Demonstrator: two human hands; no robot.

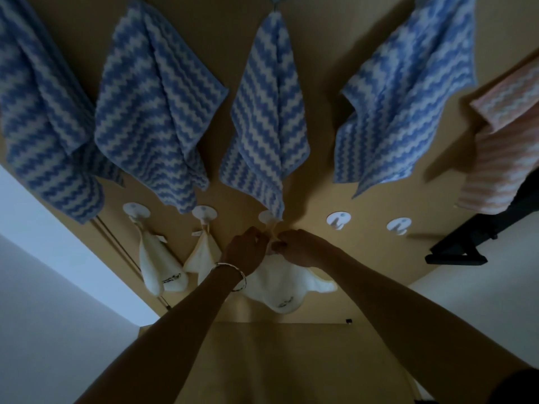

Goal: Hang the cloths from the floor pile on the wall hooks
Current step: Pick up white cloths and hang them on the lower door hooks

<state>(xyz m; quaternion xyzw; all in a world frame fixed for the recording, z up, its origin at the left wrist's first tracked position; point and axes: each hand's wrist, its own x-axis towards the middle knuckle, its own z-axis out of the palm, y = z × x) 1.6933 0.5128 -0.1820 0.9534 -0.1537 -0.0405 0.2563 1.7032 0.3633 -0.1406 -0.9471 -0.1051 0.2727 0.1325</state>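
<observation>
A mustard-tan wall panel fills the view, seen from close below, with a pale white wall beside it on the left.

Nearest, two bare forearms reach up to the panel. The left wrist wears a thin silver bangle. The left hand and the right hand meet just under a round white wall hook, the third from the left in the lower row. Both have their fingers curled in, pinching the top of a cream fleece cloth with a small dark embroidered mark. The cloth hangs below the hands and spreads to the right. A narrow strip of it runs up to the hook; whether it sits over the peg cannot be told.

To the left, two similar cream cloths hang from their own round white hooks. To the right, two more round white hooks show their pegs.

Higher on the panel hang four blue-and-white zigzag towels; the tip of the third touches the hook the hands work at. At the far right hangs a pink-and-white striped towel, with a black metal frame below it.
</observation>
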